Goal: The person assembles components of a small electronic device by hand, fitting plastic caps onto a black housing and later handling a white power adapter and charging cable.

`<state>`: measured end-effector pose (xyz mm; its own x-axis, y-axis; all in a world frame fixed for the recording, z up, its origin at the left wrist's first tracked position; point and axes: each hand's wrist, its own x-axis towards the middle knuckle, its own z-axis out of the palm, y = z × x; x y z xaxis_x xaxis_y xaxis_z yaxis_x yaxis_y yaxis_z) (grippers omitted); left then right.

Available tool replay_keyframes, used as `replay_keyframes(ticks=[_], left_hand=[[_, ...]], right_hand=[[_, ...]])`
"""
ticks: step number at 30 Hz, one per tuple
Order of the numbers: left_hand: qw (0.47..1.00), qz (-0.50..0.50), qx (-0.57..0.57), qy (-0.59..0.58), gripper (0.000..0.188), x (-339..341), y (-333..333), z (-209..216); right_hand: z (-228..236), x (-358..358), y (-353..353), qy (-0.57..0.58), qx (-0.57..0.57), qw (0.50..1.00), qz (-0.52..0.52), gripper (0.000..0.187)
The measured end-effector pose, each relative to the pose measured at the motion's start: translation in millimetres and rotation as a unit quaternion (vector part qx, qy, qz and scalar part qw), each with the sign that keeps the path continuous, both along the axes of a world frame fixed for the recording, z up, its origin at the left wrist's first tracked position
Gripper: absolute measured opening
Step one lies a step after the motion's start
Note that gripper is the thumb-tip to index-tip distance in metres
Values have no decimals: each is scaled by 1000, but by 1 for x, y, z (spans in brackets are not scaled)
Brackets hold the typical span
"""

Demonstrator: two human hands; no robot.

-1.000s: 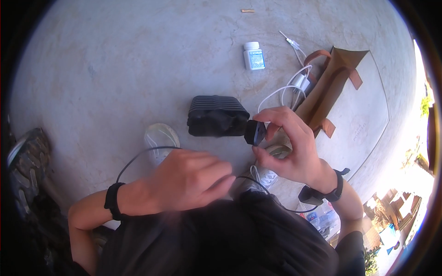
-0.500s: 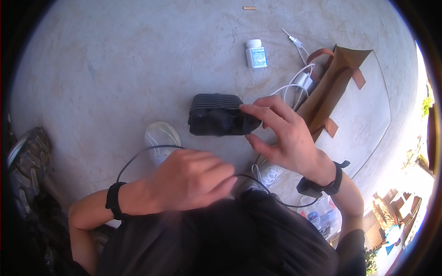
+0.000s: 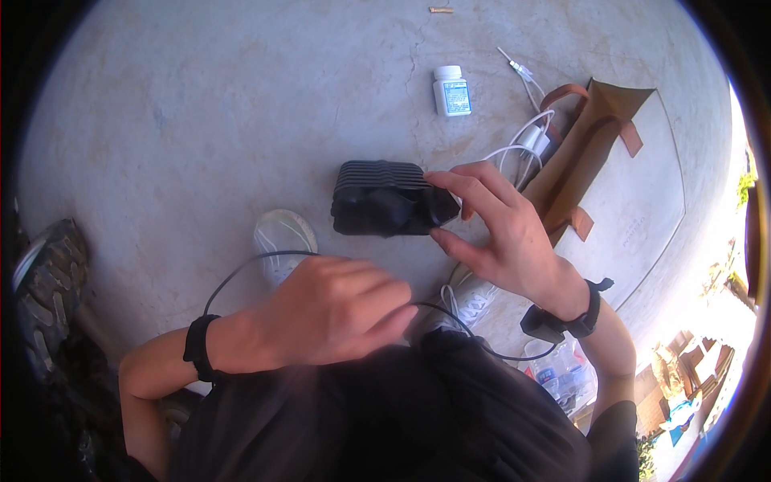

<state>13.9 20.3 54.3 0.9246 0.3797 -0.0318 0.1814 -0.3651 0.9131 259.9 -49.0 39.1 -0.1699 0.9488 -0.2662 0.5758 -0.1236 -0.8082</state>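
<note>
The floor (image 3: 225, 120) is grey and faintly cracked; the bag (image 3: 642, 181) looks stiff, pale outside, brown inside; the block (image 3: 381, 212) is black, finely ridged above, smoother and lumpy in front, beyond the shoes (image 3: 286, 234); right hand (image 3: 514, 237) pinches its right end; left hand (image 3: 345, 309) curls into a loose fist, palm hidden.

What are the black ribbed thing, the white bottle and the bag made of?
The black ribbed thing looks like matte plastic or rubber: its even ridges barely shine. The white bottle seems smooth, opaque plastic, judging by its rounded, moulded shape. The bag looks like stiff, dull paper or card, with sharp folds.
</note>
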Motion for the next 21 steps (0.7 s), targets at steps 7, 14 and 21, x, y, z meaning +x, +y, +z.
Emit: replay_keyframes(ticks=[7,14,21], left_hand=[[999,-24,-32,-26,18,1,4,4],[999,-12,-22,-20,24,0,2,1],[1000,-16,-22,-15,27,0,4,1]], right_hand=[[1,2,-1,4,-6,1000,9,58],[0,1,0,8,-8,1000,5,59],[0,3,-1,10,-8,1000,-1,59]])
